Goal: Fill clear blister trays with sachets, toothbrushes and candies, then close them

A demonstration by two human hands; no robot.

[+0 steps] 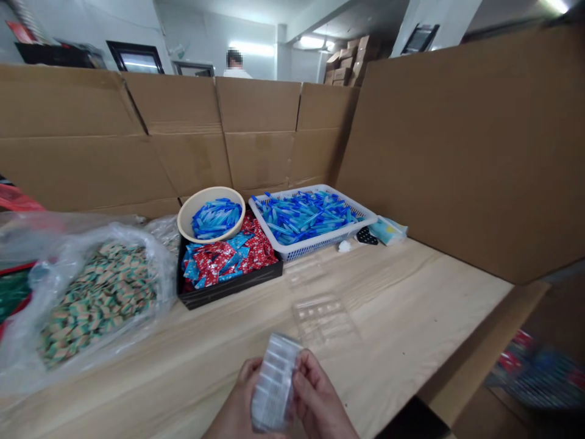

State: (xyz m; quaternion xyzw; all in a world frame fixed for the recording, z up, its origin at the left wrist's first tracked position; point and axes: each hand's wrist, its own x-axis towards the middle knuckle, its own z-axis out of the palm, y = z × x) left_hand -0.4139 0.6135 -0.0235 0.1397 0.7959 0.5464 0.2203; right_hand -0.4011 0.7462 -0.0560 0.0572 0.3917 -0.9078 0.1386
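Observation:
Low at the frame's bottom centre, my left hand [240, 399] and my right hand [317, 396] both grip a small clear plastic tray stack [274, 387], held upright between the fingers. Just beyond it a clear plastic blister tray [324, 320] lies flat on the wooden table [411, 317]. A second clear tray [304, 271] lies further back near the basket.
A white basket [365, 221] of blue sachets, a cream bowl [189, 210] of blue sachets, a black tray [228, 289] of red and blue packets and a clear bag [91, 292] of green-brown packets line the back. Cardboard walls [457, 152] enclose the table. A person stands behind them.

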